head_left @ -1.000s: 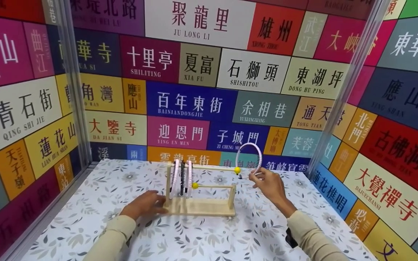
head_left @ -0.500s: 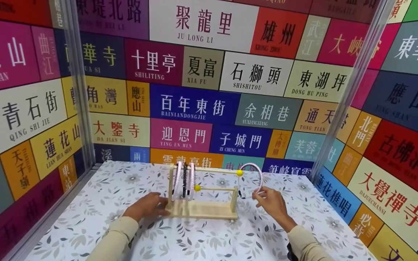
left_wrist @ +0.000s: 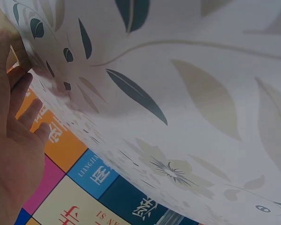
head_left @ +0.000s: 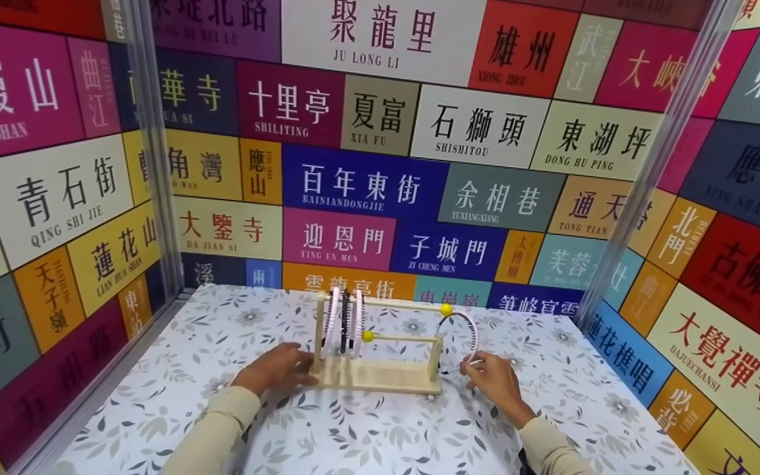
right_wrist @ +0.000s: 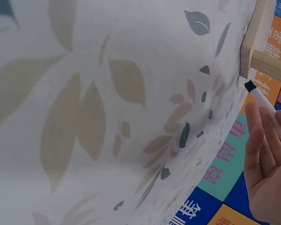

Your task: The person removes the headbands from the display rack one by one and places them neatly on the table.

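Observation:
A light wooden headband rack [head_left: 380, 377] stands on the table, with two pegs tipped by yellow balls. On the upper peg at the left hang pink headbands [head_left: 332, 323] and a black headband [head_left: 345, 323]. My left hand [head_left: 278, 369] holds the rack's left end between thumb and index finger, the other fingers loosely spread in the left wrist view. My right hand [head_left: 493, 384] pinches one leg of another pink headband [head_left: 475, 336], upright beside the rack's right post. The right wrist view shows its dark tip [right_wrist: 250, 86] near the short post [right_wrist: 251, 40].
A white tablecloth [head_left: 380, 435] with grey leaves covers the table. Colourful walls [head_left: 360, 178] with printed place names rise behind and at both sides, joined by metal corner posts [head_left: 156, 152].
My right hand has lowered the pink headband from beyond the upper peg's yellow ball to beside the short right post. My left hand stays at the rack's left end. The head view shifts slightly.

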`<state>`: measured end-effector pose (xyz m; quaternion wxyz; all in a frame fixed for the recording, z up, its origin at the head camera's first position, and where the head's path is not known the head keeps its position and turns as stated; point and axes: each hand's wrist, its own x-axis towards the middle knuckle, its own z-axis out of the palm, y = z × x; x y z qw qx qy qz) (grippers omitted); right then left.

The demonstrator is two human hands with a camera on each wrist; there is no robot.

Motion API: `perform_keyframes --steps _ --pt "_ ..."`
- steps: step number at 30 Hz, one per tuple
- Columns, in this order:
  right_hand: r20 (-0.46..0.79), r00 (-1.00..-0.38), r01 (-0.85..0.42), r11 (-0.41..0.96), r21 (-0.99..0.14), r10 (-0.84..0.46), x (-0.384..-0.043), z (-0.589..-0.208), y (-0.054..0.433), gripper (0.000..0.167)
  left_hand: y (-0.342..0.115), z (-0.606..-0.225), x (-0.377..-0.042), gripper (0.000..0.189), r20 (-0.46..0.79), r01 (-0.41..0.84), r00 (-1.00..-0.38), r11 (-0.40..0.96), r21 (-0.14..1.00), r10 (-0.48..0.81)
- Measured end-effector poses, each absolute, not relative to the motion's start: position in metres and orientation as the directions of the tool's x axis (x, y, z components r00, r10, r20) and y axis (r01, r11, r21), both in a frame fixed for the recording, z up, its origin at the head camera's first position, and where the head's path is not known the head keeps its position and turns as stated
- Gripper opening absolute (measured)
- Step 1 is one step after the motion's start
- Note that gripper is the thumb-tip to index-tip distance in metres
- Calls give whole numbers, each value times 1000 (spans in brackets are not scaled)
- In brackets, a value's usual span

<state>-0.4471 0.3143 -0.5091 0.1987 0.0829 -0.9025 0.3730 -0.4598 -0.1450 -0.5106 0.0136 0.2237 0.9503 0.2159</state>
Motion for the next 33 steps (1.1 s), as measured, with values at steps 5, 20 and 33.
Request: perform_keyframes --steps 5,20,33 --pt "401 -916 -285 700 -655 2 -449 -513 317 6 -142 -510 -464 46 62 419 -900 815 401 432" --pt "344 -923 -95 760 -643 175 -457 -515 324 34 -140 -508 -466 47 15 366 -920 843 394 393" --pt "269 -939 -15 754 -656 215 -461 -530 331 46 -141 -512 -465 51 -14 321 -934 857 403 357"
